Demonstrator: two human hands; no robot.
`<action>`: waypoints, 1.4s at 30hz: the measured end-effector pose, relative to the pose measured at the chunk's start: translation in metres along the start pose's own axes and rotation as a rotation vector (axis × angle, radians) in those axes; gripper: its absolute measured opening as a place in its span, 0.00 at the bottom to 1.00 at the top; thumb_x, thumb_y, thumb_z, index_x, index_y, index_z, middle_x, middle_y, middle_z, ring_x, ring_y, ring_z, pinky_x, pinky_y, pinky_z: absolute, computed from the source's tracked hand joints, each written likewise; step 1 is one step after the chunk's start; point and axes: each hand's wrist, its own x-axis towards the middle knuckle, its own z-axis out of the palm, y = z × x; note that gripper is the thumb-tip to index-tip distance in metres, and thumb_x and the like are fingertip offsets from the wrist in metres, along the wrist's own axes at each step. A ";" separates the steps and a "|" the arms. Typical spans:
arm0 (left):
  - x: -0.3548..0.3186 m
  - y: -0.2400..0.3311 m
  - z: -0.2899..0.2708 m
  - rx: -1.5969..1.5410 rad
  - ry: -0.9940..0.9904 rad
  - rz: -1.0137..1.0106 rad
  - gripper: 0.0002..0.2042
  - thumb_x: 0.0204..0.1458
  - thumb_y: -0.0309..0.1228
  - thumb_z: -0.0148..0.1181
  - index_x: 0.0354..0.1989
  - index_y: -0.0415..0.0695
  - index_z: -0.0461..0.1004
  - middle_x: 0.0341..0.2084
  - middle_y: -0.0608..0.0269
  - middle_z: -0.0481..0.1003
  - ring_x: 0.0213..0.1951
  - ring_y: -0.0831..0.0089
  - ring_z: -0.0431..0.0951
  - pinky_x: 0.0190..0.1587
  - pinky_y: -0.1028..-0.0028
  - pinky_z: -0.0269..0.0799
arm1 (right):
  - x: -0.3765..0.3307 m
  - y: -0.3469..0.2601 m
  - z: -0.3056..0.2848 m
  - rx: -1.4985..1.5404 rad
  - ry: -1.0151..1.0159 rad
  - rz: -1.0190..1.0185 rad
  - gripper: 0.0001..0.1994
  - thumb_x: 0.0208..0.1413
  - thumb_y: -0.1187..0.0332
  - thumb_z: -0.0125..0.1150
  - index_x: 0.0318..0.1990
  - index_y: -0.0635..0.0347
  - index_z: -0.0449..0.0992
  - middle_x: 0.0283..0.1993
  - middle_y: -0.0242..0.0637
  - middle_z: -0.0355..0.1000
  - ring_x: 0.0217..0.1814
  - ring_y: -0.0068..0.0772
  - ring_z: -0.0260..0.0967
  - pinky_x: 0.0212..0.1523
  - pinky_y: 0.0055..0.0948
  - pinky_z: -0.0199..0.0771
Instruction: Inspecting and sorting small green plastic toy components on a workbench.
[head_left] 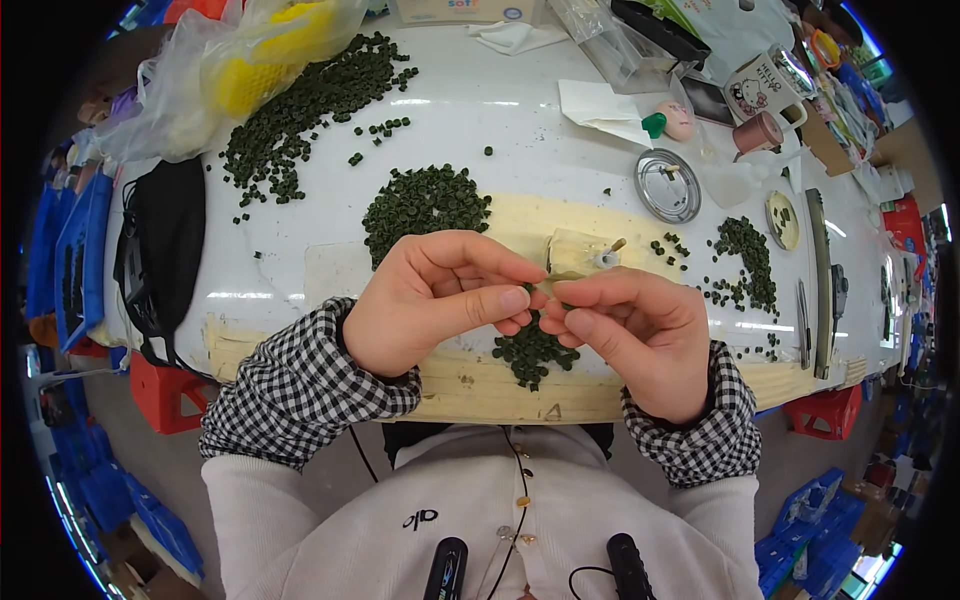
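Note:
My left hand point(430, 300) and my right hand point(635, 330) meet fingertip to fingertip above the near edge of a white table point(300, 260). Between the fingertips sits a small pale green piece point(548, 287), pinched from both sides; its exact shape is too small to make out. Directly under the hands lies a small heap of dark green beads point(533, 352). A larger heap of dark green beads point(425, 205) lies just beyond the left hand. A small clear block with a white tube point(585, 250) stands right behind my fingertips.
More dark green beads spread at the back left point(310, 110) and at the right point(748, 255). A round metal lid point(667, 185), a clear plastic bag with yellow contents point(230, 70), a black bag point(165, 245), a printed mug point(765, 85) and metal tools point(820, 280) surround them.

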 end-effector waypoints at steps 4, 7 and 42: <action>-0.001 -0.003 0.001 0.028 0.021 0.044 0.08 0.54 0.19 0.57 0.42 0.37 0.73 0.34 0.57 0.78 0.35 0.75 0.78 0.39 0.76 0.76 | 0.002 0.006 -0.004 -0.034 -0.035 -0.051 0.11 0.57 0.80 0.57 0.47 0.70 0.75 0.45 0.41 0.76 0.45 0.25 0.74 0.47 0.21 0.75; -0.002 0.000 0.002 0.080 0.037 0.045 0.08 0.53 0.18 0.58 0.42 0.38 0.73 0.34 0.57 0.78 0.35 0.76 0.79 0.38 0.77 0.76 | 0.004 0.010 -0.007 -0.066 -0.042 -0.057 0.10 0.57 0.80 0.57 0.47 0.70 0.75 0.44 0.40 0.76 0.44 0.24 0.74 0.46 0.21 0.75; -0.004 -0.001 0.008 0.053 -0.033 0.109 0.06 0.56 0.18 0.54 0.41 0.37 0.70 0.43 0.48 0.77 0.48 0.65 0.78 0.51 0.70 0.76 | 0.008 0.011 -0.004 -0.748 0.168 -0.528 0.09 0.49 0.82 0.63 0.39 0.66 0.78 0.35 0.40 0.74 0.34 0.31 0.74 0.36 0.23 0.74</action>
